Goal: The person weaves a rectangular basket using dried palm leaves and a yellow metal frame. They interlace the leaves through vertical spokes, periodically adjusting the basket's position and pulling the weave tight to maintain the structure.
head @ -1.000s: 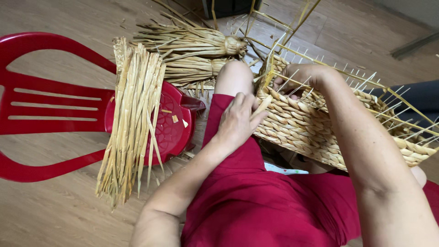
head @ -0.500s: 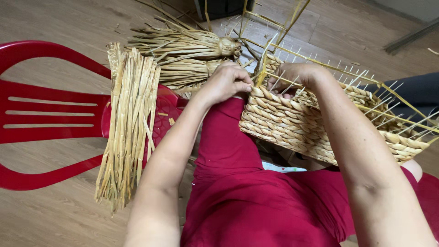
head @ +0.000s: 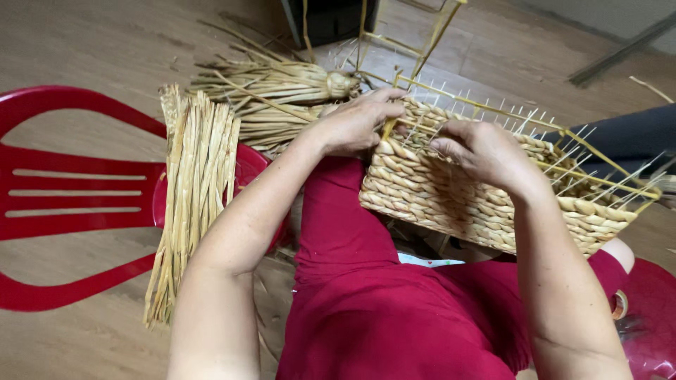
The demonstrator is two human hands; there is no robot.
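We see both forearms reaching away from the body, over the lap in red trousers [head: 352, 232], to a half-woven basket [head: 451, 197] resting on the right thigh. The left hand [head: 352, 127] curls over the basket's far left corner, fingers closed on the woven rim and a yellow frame wire [head: 486, 105]. The right hand [head: 482, 151] lies palm down on the top edge, fingertips pinching a strand among the thin upright stakes. A loose bundle of straw [head: 193, 190] lies across the red plastic chair [head: 70, 204] on the left, with 2 tied bunches [head: 282, 84] farther off.
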